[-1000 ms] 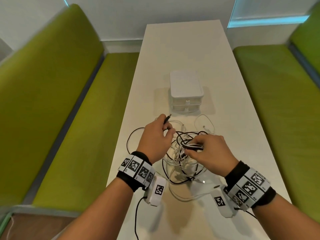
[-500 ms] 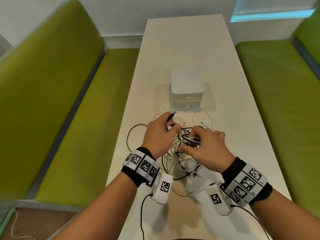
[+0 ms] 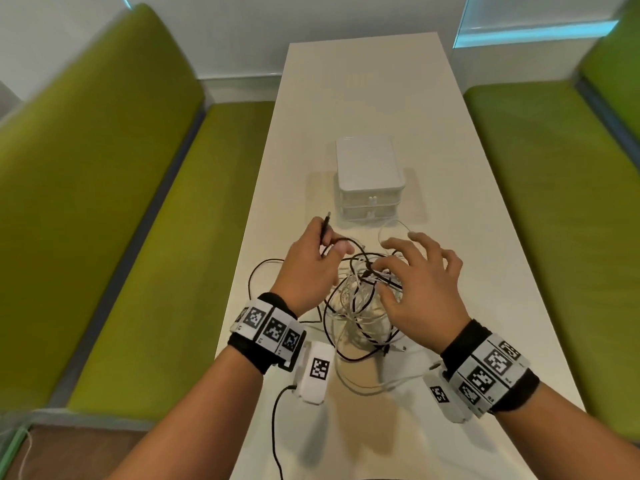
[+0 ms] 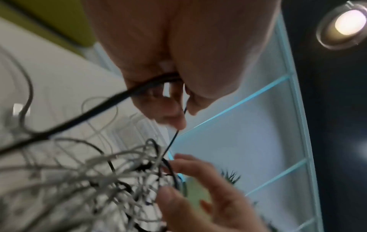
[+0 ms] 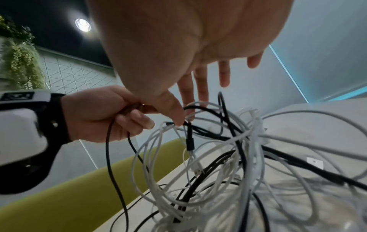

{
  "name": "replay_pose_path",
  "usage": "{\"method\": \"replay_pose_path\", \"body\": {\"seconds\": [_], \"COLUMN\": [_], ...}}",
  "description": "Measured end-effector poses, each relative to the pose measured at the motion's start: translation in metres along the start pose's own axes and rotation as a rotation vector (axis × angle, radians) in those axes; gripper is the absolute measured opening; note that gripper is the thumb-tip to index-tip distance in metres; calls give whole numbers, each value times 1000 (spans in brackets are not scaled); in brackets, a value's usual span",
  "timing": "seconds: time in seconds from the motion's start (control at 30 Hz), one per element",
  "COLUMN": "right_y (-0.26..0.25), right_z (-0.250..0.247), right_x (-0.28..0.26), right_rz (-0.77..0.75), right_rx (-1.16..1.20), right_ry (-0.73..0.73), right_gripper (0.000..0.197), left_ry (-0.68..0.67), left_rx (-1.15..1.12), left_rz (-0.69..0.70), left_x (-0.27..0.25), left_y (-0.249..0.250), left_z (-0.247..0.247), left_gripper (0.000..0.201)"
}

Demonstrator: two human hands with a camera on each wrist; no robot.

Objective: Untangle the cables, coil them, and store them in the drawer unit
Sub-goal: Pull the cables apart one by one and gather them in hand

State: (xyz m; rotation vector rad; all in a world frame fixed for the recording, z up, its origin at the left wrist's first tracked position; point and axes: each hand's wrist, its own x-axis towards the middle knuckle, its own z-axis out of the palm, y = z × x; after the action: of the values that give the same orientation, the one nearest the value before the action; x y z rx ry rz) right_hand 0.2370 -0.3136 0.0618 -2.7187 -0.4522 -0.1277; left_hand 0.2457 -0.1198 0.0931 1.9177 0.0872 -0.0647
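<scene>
A tangle of white and black cables [image 3: 356, 306] lies on the white table [image 3: 363, 81], in front of the closed white drawer unit [image 3: 369, 168]. My left hand [image 3: 330, 244] grips a black cable [image 3: 325, 230] near its plug, which sticks up past the fingers. This cable loops down from the fist [image 5: 119, 116] back into the tangle [image 5: 238, 157]. My right hand [image 3: 408, 268] hovers over the pile with fingers spread and straight. Its thumb [image 5: 174, 116] touches a black strand at the top of the pile. In the left wrist view the black cable [image 4: 99, 109] runs out of my left fist [image 4: 178, 102].
Green benches flank the table on the left [image 3: 138, 237] and on the right [image 3: 554, 202]. One black loop [image 3: 256, 271] hangs at the table's left edge. The table stretches bare behind the drawer unit toward the wall.
My right hand has let go of the strands it pinched and spread its fingers over the pile. The left hand has drawn the black cable's end up and away to the left.
</scene>
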Motion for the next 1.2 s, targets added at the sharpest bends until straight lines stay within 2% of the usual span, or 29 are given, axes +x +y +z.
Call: {"method": "replay_pose_path", "body": {"seconds": [0.1,0.17,0.27,0.33,0.4,0.47,0.5,0.53,0.57,0.63,0.7,0.77,0.83,0.9,0.97,1.0,1.1,1.2], "right_y": [11,20,31,36,37,30,26,24,23,32,47,57,61,63,62,62,64,66], "right_z": [-5,-9,-9,-8,-5,3,7,11,13,11,4,-5,-14,-19,-21,-22,-24,-32], "right_x": [9,14,21,22,18,11,6,3,3,5,5,5,6,12,19,22,37,45], "right_rz": [81,148,147,137,31,-190,-281,-327,-310,-181,-156,-195,-162,-113,-81,-68,93,245], "right_rx": [-27,-18,-139,-219,-282,-272,-240,-188,-126,23,132,180,230,234,241,258,365,427], "right_ry": [-240,-361,-303,-262,-222,-189,-189,-213,-256,-330,-317,-267,-221,-149,-55,-7,78,104], "right_gripper": [29,34,37,32,28,19,14,14,17,29,40,43,39,30,12,5,24,28], "left_ry": [-58,-48,-39,38,158,224,224,200,143,-47,-255,-330,-269,-165,-80,-40,14,-17], "left_rx": [-355,-393,-257,-238,-338,-449,-425,-319,-153,180,376,607,886,1109,1266,1298,1228,1090], "left_rz": [-19,42,154,205,216,185,165,151,142,92,-50,-195,-271,-324,-352,-362,-402,-407], "left_x": [-6,-8,-10,-13,-15,-13,-13,-12,-12,-15,-19,-25,-29,-30,-28,-27,-28,-29], "left_y": [6,11,11,5,0,-3,-3,-4,-5,-8,-17,-33,-51,-69,-82,-86,-93,-102], "left_z": [-1,-8,-21,-27,-35,-44,-49,-53,-58,-70,-88,-114,-146,-179,-202,-206,-193,-162], "left_gripper": [23,25,30,37,35,33,31,29,27,29,31,29,20,31,29,24,24,26]}}
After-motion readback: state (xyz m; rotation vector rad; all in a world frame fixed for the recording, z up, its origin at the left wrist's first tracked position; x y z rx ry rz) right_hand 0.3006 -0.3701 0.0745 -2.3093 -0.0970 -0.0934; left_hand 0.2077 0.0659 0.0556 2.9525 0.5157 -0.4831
